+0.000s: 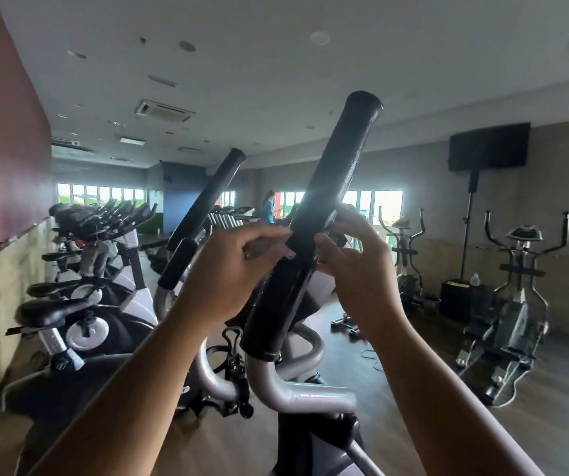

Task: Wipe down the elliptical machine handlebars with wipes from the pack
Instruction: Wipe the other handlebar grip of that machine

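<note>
2 hands: left hand [228,273], right hand [362,269]. 2 handlebar grips: near grip [331,187] between them, far grip [204,197] left of left hand. 1 wipe [264,245] in left hand. Right of right hand: 2 ellipticals [405,255] [521,235], 1 TV [489,146].

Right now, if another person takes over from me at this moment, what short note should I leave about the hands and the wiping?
Left hand: raised beside the near handlebar grip, fingers pinching a small grey piece, perhaps a wipe; too dim to be sure.
Right hand: on the other side of the same grip, fingers curled, thumb at the grip; I cannot tell if it holds anything.
Far handlebar grip: no hand on it.
Wipes pack: not in view.
Done: nothing can be confirmed as wiped.
Left: probably wiping both grips.
</note>
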### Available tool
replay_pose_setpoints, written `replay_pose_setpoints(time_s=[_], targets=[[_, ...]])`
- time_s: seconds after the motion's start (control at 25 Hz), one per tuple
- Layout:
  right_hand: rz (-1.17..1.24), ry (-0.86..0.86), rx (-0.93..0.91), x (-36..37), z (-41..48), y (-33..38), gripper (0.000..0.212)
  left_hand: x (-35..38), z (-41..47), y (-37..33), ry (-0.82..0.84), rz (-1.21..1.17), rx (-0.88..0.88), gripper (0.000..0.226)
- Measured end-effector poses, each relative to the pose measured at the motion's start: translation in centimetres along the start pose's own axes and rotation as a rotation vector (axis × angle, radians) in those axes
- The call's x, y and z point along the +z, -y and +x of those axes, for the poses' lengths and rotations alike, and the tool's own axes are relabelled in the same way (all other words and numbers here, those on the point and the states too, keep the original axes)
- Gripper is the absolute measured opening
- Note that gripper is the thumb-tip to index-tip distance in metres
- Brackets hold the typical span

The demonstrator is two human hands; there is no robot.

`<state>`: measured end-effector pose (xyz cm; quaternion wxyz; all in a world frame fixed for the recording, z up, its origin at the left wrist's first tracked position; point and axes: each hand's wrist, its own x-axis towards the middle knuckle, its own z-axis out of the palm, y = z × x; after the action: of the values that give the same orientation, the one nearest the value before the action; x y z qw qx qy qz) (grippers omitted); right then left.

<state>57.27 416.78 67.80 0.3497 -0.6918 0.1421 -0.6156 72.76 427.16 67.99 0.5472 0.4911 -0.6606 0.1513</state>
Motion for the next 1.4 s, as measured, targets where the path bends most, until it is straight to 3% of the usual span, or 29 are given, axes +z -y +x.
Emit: replay_pose_setpoints(time_s=[0.2,0.4,0.56,0.8,1.04,1.4], targets=[[-0.026,-0.106,0.013,1.2,-1.0,0.1,0.05,1.0,3.5,-0.1,-0.046,0.133,0.169,0.022],[-0.04,-0.206,0.048,3.4,-5.1,-1.1,0.038,1.2,-4.8,1.7,-0.109,0.104,0.2,0.021],[-0.043,-0.252,0.092,5.0,-8.6,-2.1,0.034,0.8,-9.8,3.8,-0.067,-0.074,0.116,0.028],[-0.012,-0.314,0.17,6.6,-10.9,-2.4,0.038,-0.3,-5.7,4.9,0.012,-0.178,0.068,0.022],[-0.136,-0.329,0.177,7.1,-12.1,-2.9,0.041,-0.7,-12.2,6.2,0.036,-0.311,-0.076,0.026],[-0.008,-0.271,0.224,6.6,-12.0,-2.3,0.04,0.3,-8.5,4.6,-0.061,-0.113,0.145,0.02]])
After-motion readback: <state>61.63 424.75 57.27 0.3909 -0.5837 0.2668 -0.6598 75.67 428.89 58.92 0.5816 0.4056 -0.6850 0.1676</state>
